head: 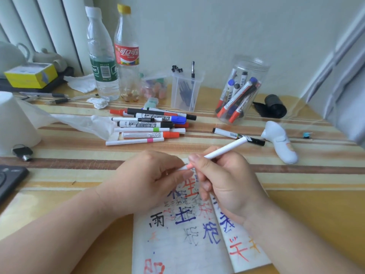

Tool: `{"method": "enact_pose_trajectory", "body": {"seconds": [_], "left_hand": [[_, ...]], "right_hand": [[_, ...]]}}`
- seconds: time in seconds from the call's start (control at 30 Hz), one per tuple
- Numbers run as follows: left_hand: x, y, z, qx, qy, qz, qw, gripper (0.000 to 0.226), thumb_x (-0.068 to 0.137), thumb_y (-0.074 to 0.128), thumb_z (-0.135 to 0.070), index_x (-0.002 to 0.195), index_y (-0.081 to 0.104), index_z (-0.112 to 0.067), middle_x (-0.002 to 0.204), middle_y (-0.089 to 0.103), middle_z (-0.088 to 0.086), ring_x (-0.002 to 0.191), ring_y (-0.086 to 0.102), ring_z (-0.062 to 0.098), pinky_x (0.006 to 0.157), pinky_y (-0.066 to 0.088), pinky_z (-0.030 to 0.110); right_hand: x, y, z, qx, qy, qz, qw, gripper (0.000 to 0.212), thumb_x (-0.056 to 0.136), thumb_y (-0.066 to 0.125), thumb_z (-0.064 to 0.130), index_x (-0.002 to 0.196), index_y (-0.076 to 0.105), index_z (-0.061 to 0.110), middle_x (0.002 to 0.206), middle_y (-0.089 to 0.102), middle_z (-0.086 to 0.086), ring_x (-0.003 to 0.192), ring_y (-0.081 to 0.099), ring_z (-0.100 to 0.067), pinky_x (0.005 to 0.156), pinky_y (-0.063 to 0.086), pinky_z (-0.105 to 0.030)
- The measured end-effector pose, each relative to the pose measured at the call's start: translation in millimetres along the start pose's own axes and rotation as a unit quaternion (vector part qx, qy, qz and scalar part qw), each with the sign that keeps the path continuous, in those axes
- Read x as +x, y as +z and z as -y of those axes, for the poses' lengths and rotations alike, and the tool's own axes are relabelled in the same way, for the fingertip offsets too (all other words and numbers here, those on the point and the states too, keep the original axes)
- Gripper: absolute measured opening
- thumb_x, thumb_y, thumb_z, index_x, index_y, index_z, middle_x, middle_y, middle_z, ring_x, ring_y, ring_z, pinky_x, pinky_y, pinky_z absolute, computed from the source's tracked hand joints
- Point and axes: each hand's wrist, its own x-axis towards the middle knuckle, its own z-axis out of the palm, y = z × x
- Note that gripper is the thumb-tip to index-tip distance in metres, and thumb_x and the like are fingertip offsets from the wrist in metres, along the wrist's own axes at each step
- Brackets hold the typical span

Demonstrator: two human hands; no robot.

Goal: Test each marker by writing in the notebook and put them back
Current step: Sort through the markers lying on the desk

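You are holding a slim white marker [223, 150] just above the notebook [177, 244]. Your right hand [227, 184] is wrapping its barrel while your left hand [146, 178] is pinching the end beside its pink band. It is looking light, stiff and smooth, so be gripping the barrel firmly. Other markers [150, 125] are lying piled on the desk [296, 204] beyond, and more are standing in a clear jar [243, 91] at the far right.

1. The table [79, 161] is striped yellow, cream and brown.
2. The notebook [177, 252] has white pages with red, blue, black and orange characters.
3. The marker [223, 150] is white, banded pale pink.
4. The cola bottle [126, 54] has a red label and a yellow cap.
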Motion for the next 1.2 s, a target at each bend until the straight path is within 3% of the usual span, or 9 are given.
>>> {"method": "enact_pose_trajectory", "body": {"seconds": [0.17,0.3,0.47,0.63,0.8,0.9,1.03,1.13,1.2], "left_hand": [[3,4,1,0.035,-0.053,0.022,0.998,0.051,0.089,0.041,-0.071,0.076,0.059,-0.024,0.073,0.056,-0.013,0.067,0.052,0.009,0.059,0.046,0.035],[3,1,-4,0.034,-0.089,0.022,0.995,0.047,0.094,0.043,-0.067,0.077,0.058,-0.027,0.077,0.058,-0.017,0.067,0.053,0.012,0.061,0.048,0.039],[3,-7,-10,-0.019,-0.142,-0.005,0.99,0.05,0.084,0.03,-0.08,0.107,0.06,-0.046,0.083,0.061,-0.035,0.072,0.06,0.001,0.062,0.047,0.028],[1,-10,-13,0.041,-0.157,0.019,0.987,0.034,0.093,0.045,-0.067,0.098,0.066,-0.041,0.072,0.061,-0.024,0.073,0.059,0.001,0.065,0.048,0.024],[2,-10,-11,0.051,-0.155,0.034,0.986,0.031,0.096,0.048,-0.061,0.098,0.068,-0.037,0.078,0.061,-0.022,0.078,0.059,0.004,0.073,0.052,0.028],[1,-9,-9,0.045,-0.158,0.028,0.986,0.033,0.095,0.047,-0.062,0.097,0.069,-0.037,0.08,0.062,-0.022,0.079,0.059,0.003,0.073,0.052,0.029],[1,-9,-8,0.048,-0.161,0.029,0.985,0.033,0.096,0.047,-0.061,0.097,0.069,-0.037,0.08,0.063,-0.021,0.079,0.06,0.005,0.072,0.052,0.029],[2,-9,-8,0.054,-0.156,0.036,0.986,0.032,0.096,0.048,-0.06,0.097,0.069,-0.036,0.079,0.062,-0.021,0.079,0.059,0.005,0.07,0.05,0.026],[2,-9,-7,0.059,-0.155,0.04,0.985,0.032,0.097,0.048,-0.06,0.097,0.068,-0.036,0.079,0.062,-0.02,0.078,0.059,0.004,0.066,0.047,0.021]], "right_hand": [[6,-8,-1,0.072,-0.061,-0.067,0.993,0.011,0.087,0.064,0.015,0.092,0.064,0.006,0.069,0.055,-0.008,0.057,0.05,-0.017,0.058,0.052,-0.034],[7,-13,-1,-0.025,-0.089,-0.106,0.99,0.014,0.089,0.064,0.024,0.083,0.068,0.012,0.07,0.06,-0.005,0.058,0.055,-0.016,0.064,0.05,-0.041],[6,-16,16,-0.079,-0.143,-0.155,0.974,0.017,0.096,0.065,0.012,0.084,0.064,0.0,0.063,0.062,-0.007,0.052,0.054,-0.017,0.051,0.047,-0.025],[23,-25,54,-0.153,-0.2,-0.234,0.939,0.006,0.095,0.064,0.002,0.09,0.063,0.0,0.07,0.071,-0.005,0.054,0.062,-0.011,0.046,0.048,-0.024],[80,-51,111,-0.191,-0.247,-0.354,0.882,0.019,0.092,0.067,0.013,0.077,0.058,0.02,0.068,0.07,-0.007,0.047,0.06,-0.015,0.045,0.045,-0.026],[116,-67,133,-0.187,-0.248,-0.395,0.865,0.017,0.09,0.065,0.012,0.076,0.058,0.019,0.066,0.07,0.001,0.049,0.063,-0.01,0.047,0.053,-0.032],[148,-77,139,-0.195,-0.208,-0.388,0.876,0.003,0.089,0.062,0.007,0.087,0.064,0.008,0.062,0.065,0.001,0.044,0.059,-0.005,0.052,0.055,-0.031],[153,-78,131,-0.199,-0.179,-0.387,0.882,0.019,0.092,0.064,0.008,0.11,0.059,0.01,0.078,0.066,-0.005,0.041,0.058,-0.001,0.049,0.056,-0.028],[152,-77,121,-0.212,-0.186,-0.399,0.872,0.017,0.088,0.067,0.014,0.103,0.059,0.016,0.086,0.07,-0.007,0.048,0.063,-0.005,0.054,0.059,-0.034]]}}
